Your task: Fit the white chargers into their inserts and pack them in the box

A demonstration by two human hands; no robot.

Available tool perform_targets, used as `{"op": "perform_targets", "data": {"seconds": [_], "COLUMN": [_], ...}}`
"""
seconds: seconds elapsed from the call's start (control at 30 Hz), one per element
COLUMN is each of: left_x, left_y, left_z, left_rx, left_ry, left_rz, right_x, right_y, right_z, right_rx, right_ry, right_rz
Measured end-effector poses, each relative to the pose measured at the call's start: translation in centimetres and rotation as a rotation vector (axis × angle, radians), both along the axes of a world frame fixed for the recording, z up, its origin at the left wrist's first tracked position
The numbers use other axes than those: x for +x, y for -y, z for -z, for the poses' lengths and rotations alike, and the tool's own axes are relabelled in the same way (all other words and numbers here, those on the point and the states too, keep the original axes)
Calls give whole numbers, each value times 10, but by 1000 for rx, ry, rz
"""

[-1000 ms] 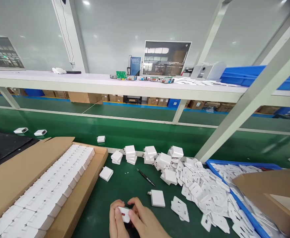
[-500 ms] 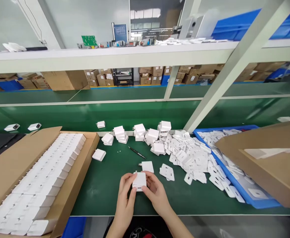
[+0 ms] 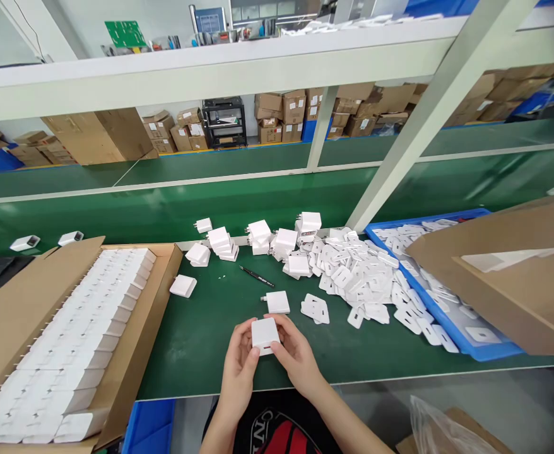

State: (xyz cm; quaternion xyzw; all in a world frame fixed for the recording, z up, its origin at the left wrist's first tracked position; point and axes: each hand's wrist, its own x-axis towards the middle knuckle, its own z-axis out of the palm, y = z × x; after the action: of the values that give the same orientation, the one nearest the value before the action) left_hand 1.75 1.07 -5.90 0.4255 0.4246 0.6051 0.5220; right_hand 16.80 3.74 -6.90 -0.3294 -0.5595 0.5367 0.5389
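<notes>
While both hands [image 3: 267, 356] grip white charger [image 3: 264, 335], cardboard box [image 3: 16, 302] holds charger rows [image 3: 78, 340].

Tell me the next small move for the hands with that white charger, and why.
Probably carry the white charger left and stand it in the cardboard box: both the left hand and right hand already grip it, and the box holds neat rows of the same chargers.

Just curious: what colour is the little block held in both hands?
White, with a small red mark on its near face; the charger block shows in the head view.
</notes>
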Motion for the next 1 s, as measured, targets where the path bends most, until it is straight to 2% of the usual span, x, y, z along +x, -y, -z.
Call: {"op": "perform_targets", "data": {"seconds": [0.17,0.33,0.63,0.77,0.9,1.0], "left_x": [2,8,12,15,13,8], "left_y": [1,5,10,12,14,13], "left_z": [4,8,12,10,9,9], "left_rx": [54,117,161,137,125,144], "left_ry": [-46,-183,-291,-300,-247,-202], "left_rz": [-77,-175,-226,-190,-133,-126], "right_x": [0,1,0,-3,-3,-2], "right_y": [1,2,2,2,3,4], "right_z": [-1,-4,-11,-12,-13,-13], "right_rx": [24,20,-9,-59,-17,26], "right_ry": [46,73,91,47,62,88], "right_rz": [2,27,-13,16,62,25]}}
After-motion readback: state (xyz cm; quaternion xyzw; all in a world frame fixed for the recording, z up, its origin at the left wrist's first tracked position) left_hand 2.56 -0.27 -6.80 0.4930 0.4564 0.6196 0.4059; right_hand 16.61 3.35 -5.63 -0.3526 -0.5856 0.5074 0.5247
